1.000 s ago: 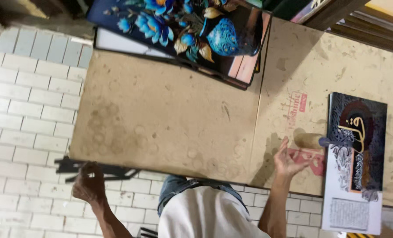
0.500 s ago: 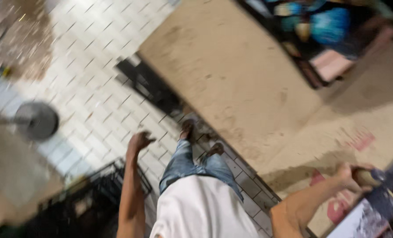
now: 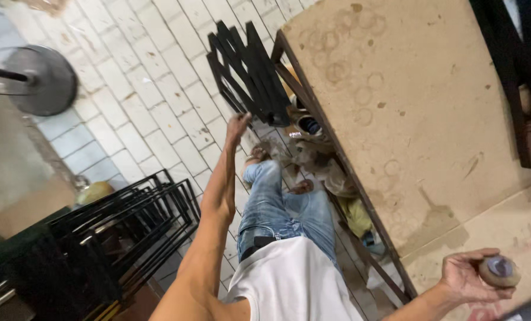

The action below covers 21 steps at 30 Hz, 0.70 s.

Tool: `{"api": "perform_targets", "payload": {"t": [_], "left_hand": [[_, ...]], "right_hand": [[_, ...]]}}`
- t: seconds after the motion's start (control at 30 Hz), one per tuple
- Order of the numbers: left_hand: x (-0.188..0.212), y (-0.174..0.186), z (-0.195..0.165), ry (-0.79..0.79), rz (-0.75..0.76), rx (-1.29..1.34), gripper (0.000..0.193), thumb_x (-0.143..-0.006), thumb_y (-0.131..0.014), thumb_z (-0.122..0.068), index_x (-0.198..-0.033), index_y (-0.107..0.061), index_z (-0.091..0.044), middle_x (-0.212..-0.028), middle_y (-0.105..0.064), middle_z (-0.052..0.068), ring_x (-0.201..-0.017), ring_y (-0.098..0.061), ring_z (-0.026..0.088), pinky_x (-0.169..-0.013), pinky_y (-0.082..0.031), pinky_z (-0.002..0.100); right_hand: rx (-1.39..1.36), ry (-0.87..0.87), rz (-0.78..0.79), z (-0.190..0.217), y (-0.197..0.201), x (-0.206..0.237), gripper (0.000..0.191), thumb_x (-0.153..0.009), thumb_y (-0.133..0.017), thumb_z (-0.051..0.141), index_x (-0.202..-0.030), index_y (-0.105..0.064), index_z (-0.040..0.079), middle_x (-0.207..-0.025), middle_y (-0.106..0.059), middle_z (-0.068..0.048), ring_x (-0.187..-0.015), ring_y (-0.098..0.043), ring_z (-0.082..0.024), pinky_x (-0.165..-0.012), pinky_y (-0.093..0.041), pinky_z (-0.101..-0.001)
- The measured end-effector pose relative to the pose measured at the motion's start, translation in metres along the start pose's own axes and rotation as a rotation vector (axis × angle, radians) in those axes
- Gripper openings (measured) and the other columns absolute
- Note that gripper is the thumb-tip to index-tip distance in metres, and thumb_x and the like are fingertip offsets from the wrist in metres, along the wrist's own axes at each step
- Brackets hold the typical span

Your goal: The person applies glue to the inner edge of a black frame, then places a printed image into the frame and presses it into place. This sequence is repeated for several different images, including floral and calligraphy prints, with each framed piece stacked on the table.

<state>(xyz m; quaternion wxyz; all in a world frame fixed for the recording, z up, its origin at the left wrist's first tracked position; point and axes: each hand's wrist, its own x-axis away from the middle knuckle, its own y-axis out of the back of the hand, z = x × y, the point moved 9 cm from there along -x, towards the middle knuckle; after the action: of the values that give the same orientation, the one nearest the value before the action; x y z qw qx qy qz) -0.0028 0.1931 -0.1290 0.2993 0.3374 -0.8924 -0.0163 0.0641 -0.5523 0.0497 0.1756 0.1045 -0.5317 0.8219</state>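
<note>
My left hand [image 3: 238,126] stretches forward over the tiled floor, fingers apart, its tips at the lower edge of a black metal slatted frame [image 3: 247,65] that leans against the table's end. My right hand [image 3: 464,276] rests at the near edge of the stained beige table [image 3: 408,119]. It holds a small round pot [image 3: 498,270] with a bluish top. My legs in jeans and my white shirt show between the two arms.
A stack of black metal frames [image 3: 116,232] stands on the floor at lower left. A round fan base [image 3: 42,80] sits at upper left. Bags and clutter [image 3: 319,160] lie under the table. A dark framed picture [image 3: 524,77] lies at the table's right edge.
The view has swung left and down towards the floor. My left arm has reached out from my side to the black slatted frame. My right hand stays at the table edge with the pot.
</note>
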Motion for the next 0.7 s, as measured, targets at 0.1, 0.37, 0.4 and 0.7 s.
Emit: {"api": "perform_targets", "payload": {"t": [0.1, 0.37, 0.4, 0.7], "left_hand": [[-0.029, -0.011, -0.003, 0.028, 0.024, 0.097, 0.050, -0.098, -0.069, -0.039, -0.120, -0.070, 0.006, -0.105, -0.074, 0.014, -0.096, -0.068, 0.025, -0.082, -0.054, 0.039], [-0.054, -0.029, -0.017, 0.137, 0.090, 0.802, 0.051, -0.096, -0.068, -0.016, -0.138, -0.052, 0.006, -0.103, -0.071, 0.013, -0.087, -0.065, 0.027, -0.070, -0.054, 0.039], [-0.053, -0.016, -0.015, 0.101, 0.005, 0.760, 0.047, -0.094, -0.072, -0.009, -0.134, -0.053, 0.007, -0.101, -0.069, 0.012, -0.087, -0.065, 0.025, -0.071, -0.054, 0.040], [0.066, 0.094, -0.056, -0.394, 0.251, 1.348, 0.018, -0.112, -0.056, -0.017, -0.128, -0.061, -0.009, -0.097, -0.068, 0.012, -0.080, -0.068, 0.021, -0.073, -0.061, 0.039]], "right_hand": [[0.081, 0.076, -0.043, 0.005, -0.014, 0.008, 0.087, -0.083, -0.068, 0.073, -0.144, -0.054, 0.013, -0.127, -0.070, -0.008, -0.111, -0.072, -0.019, -0.091, -0.061, -0.0270], [0.123, 0.244, -0.154, 0.008, -0.050, 0.011, 0.088, -0.091, -0.060, 0.076, -0.144, -0.054, 0.006, -0.122, -0.073, -0.013, -0.109, -0.075, -0.023, -0.092, -0.060, -0.0296], [0.109, 0.227, -0.191, 0.005, -0.049, 0.012, 0.089, -0.090, -0.059, 0.077, -0.143, -0.057, 0.006, -0.120, -0.073, -0.013, -0.107, -0.075, -0.023, -0.091, -0.060, -0.0323], [0.121, 0.103, -0.104, 0.014, -0.040, 0.016, 0.066, -0.087, -0.057, 0.063, -0.118, -0.066, 0.006, -0.112, -0.071, -0.012, -0.100, -0.070, -0.024, -0.090, -0.060, -0.0369]]}}
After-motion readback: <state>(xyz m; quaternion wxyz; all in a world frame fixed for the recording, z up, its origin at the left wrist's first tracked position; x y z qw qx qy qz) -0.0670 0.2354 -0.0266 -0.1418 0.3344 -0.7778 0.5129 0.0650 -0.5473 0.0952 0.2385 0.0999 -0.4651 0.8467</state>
